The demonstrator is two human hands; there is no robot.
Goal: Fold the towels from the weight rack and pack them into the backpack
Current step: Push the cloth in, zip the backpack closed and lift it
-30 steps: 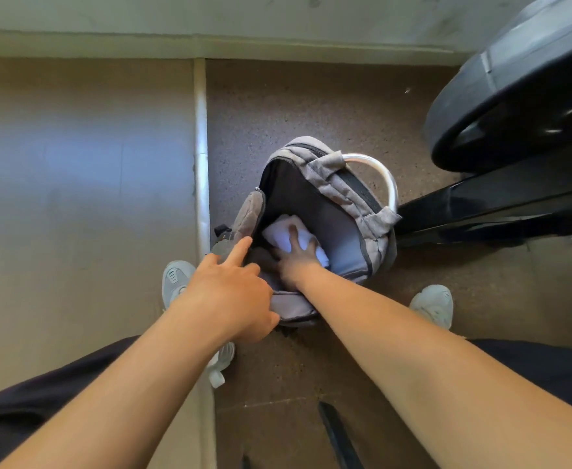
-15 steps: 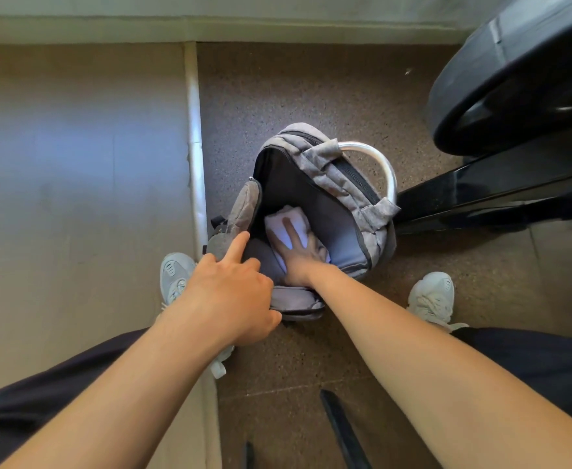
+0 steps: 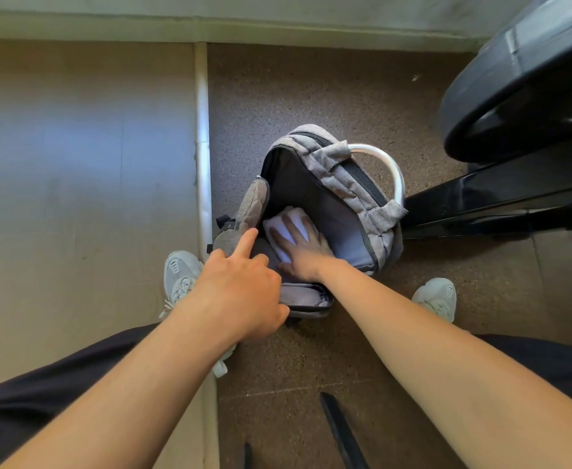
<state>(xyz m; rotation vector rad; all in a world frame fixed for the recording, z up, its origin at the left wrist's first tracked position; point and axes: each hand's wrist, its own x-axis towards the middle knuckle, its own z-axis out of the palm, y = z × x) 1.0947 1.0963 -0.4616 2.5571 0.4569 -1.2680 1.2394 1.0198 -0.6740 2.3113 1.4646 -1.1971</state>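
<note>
A grey backpack (image 3: 352,184) stands open on the speckled floor between my feet. A folded white towel (image 3: 279,218) lies inside its main compartment. My right hand (image 3: 306,252) reaches into the opening and presses flat on the towel with its fingers spread. My left hand (image 3: 244,286) grips the near rim of the backpack, its index finger stretched out toward the side flap and the other fingers curled. The bottom of the compartment is hidden under the towel and my right hand.
A large black weight plate (image 3: 521,89) and the black rack frame (image 3: 501,204) stand right of the backpack, with a white curved tube (image 3: 391,164) behind it. A white strip (image 3: 202,147) divides the floor. My shoes (image 3: 181,275) (image 3: 438,297) flank the bag.
My right hand has spread its fingers flat across the towel inside the backpack. My left hand keeps its hold on the rim. The view has shifted slightly.
</note>
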